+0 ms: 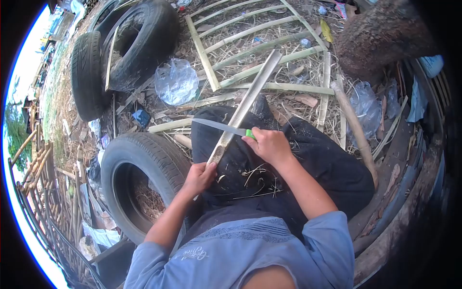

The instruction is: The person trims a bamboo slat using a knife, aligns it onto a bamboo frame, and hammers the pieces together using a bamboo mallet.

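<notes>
My left hand [199,178] is closed around the lower end of a split bamboo strip [251,97], which slants up and away over my lap with its hollow side showing. In my right hand [270,146] is a knife [219,125] with a green handle, its blade pointing left. The blade lies across the bamboo strip a little above my left hand; whether it cuts into the strip I cannot tell. Thin shavings [260,176] are scattered on my dark trousers [332,164].
A bamboo lattice frame [199,53] lies on the littered ground ahead. A tire [159,144] stands by my left side, with more tires [156,45] at the upper left. Plastic bags [177,82], a tree trunk [385,38] and a wooden stick [353,125] are around me.
</notes>
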Available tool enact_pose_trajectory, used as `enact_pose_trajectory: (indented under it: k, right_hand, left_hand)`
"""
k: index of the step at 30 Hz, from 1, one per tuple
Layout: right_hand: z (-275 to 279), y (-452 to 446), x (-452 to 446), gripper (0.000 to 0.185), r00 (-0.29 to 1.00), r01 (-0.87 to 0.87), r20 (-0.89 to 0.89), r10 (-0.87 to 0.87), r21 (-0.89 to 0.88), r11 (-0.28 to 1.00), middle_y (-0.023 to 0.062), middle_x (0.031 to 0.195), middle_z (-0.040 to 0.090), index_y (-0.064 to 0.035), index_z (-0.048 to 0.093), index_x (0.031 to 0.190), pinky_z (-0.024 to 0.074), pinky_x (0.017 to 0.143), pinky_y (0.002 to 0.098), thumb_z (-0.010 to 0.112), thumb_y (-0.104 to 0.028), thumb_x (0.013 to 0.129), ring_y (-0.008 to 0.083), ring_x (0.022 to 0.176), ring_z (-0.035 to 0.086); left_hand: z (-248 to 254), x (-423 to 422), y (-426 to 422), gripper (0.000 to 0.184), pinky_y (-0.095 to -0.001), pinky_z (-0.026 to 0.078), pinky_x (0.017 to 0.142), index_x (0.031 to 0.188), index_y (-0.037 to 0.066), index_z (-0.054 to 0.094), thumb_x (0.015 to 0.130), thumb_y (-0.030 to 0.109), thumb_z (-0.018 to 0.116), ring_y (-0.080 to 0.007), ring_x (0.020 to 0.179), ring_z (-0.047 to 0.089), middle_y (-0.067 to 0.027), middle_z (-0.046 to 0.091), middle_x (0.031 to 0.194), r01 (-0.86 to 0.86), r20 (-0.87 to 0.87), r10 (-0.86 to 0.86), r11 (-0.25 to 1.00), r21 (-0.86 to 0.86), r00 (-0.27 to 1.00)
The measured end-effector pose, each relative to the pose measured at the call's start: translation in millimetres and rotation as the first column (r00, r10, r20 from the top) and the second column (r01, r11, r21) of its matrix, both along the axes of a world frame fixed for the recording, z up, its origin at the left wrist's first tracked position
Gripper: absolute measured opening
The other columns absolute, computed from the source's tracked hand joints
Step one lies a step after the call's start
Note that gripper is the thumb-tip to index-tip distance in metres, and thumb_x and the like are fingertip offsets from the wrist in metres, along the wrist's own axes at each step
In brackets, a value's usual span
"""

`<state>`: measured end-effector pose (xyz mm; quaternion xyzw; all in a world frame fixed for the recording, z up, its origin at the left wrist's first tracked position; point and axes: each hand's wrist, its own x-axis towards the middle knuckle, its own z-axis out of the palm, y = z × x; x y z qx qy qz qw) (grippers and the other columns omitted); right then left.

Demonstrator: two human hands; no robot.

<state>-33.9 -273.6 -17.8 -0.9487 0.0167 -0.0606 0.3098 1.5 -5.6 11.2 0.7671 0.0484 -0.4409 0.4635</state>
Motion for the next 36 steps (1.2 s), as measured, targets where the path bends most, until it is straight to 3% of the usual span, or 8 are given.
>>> enact_pose_trajectory:
  k: [8, 10, 13, 17, 25, 31, 34, 36]
  right_hand:
    - [-22.5, -30.3, 26.4, 0.039, 0.985, -0.060, 0.138, 0.099, -0.262, 0.963, 0.0075, 0.065, 0.062, -0.0115, 0.060, 0.081, 0.0526, 0.051, 0.0380, 0.063, -0.050, 0.089, 0.0260, 0.059, 0.066]
    - [-29.9, -71.8, 39.8, 0.042, 0.945, 0.247, 0.245, -0.216, -0.105, 0.963, 0.0140, 0.067, 0.065, -0.0087, 0.064, 0.083, 0.0550, 0.059, 0.0414, 0.058, -0.048, 0.094, 0.0311, 0.062, 0.068]
    - [-52.6, -208.9, 19.4, 0.048, 0.720, 0.693, -0.132, -0.681, 0.099, 0.714, 0.0219, 0.088, 0.070, -0.0092, 0.070, 0.101, 0.0505, 0.073, 0.0499, 0.042, -0.048, 0.101, 0.0404, 0.083, 0.068]
    - [31.2, -212.9, -21.2, 0.054, 0.702, 0.662, -0.080, -0.708, -0.293, 0.690, 0.0258, 0.090, 0.068, -0.0056, 0.068, 0.106, 0.0501, 0.075, 0.0517, 0.040, -0.052, 0.101, 0.0450, 0.090, 0.065]
    - [22.9, -85.1, -17.7, 0.051, 0.920, 0.375, 0.038, -0.390, 0.199, 0.905, 0.0221, 0.067, 0.063, -0.0039, 0.067, 0.093, 0.0492, 0.057, 0.0492, 0.048, -0.051, 0.099, 0.0418, 0.066, 0.065]
    - [11.6, -23.8, 23.0, 0.040, 0.976, -0.190, 0.072, 0.203, -0.163, 0.968, 0.0113, 0.069, 0.066, -0.0109, 0.060, 0.078, 0.0529, 0.053, 0.0428, 0.063, -0.048, 0.090, 0.0315, 0.059, 0.066]
    - [-61.2, -111.0, 52.5, 0.027, 0.913, 0.230, 0.342, -0.221, 0.012, 0.973, 0.0142, 0.071, 0.065, -0.0095, 0.062, 0.080, 0.0513, 0.055, 0.0416, 0.061, -0.034, 0.091, 0.0305, 0.061, 0.066]
    - [-43.9, -196.9, 46.0, 0.043, 0.663, 0.748, -0.298, -0.687, 0.212, 0.629, 0.0235, 0.079, 0.067, 0.0013, 0.070, 0.094, 0.0507, 0.071, 0.0454, 0.047, -0.035, 0.100, 0.0340, 0.075, 0.068]
  left_hand:
    - [-21.2, -12.6, -3.3, 0.036, -0.0232, 0.031, 0.045, 0.074, 0.005, 0.057, 0.102, 0.028, 0.056, -0.0030, 0.051, 0.040, 0.0062, 0.047, 0.061, -0.027, 0.260, 0.031, 0.999, -0.018, 0.965]
    - [-25.4, -13.2, 1.1, 0.035, -0.0234, 0.031, 0.045, 0.076, 0.005, 0.058, 0.102, 0.028, 0.056, -0.0031, 0.051, 0.039, 0.0061, 0.047, 0.061, -0.070, 0.163, 0.082, 0.995, -0.075, 0.983]
    - [-32.1, -18.1, 14.1, 0.035, -0.0238, 0.032, 0.045, 0.075, 0.005, 0.058, 0.102, 0.028, 0.056, -0.0036, 0.051, 0.039, 0.0059, 0.047, 0.061, 0.041, 0.301, -0.014, 0.996, -0.083, 0.954]
    - [-25.0, -6.8, 5.0, 0.041, -0.0253, 0.034, 0.045, 0.073, 0.003, 0.062, 0.101, 0.033, 0.058, -0.0052, 0.051, 0.043, 0.0038, 0.051, 0.059, -0.029, 0.102, 0.035, 0.998, -0.058, 0.994]
    - [-13.0, -4.8, 0.8, 0.040, -0.0231, 0.033, 0.046, 0.074, 0.003, 0.062, 0.101, 0.032, 0.057, -0.0042, 0.052, 0.044, 0.0034, 0.053, 0.060, -0.078, 0.004, 0.079, 0.993, -0.087, 0.997]
    - [-18.7, -12.4, 1.1, 0.041, -0.0249, 0.037, 0.050, 0.074, 0.003, 0.061, 0.101, 0.033, 0.057, -0.0052, 0.056, 0.045, 0.0031, 0.053, 0.062, -0.017, 0.141, 0.024, 0.998, -0.056, 0.990]
    - [-15.8, -8.1, -0.7, 0.042, -0.0267, 0.039, 0.051, 0.073, 0.002, 0.061, 0.101, 0.033, 0.057, -0.0061, 0.056, 0.046, 0.0025, 0.053, 0.061, -0.013, 0.171, 0.016, 1.000, -0.022, 0.985]
    - [-17.7, -7.7, 4.1, 0.043, -0.0275, 0.040, 0.051, 0.073, 0.002, 0.062, 0.100, 0.035, 0.057, -0.0064, 0.056, 0.047, 0.0018, 0.054, 0.061, 0.007, 0.128, -0.004, 1.000, -0.024, 0.992]
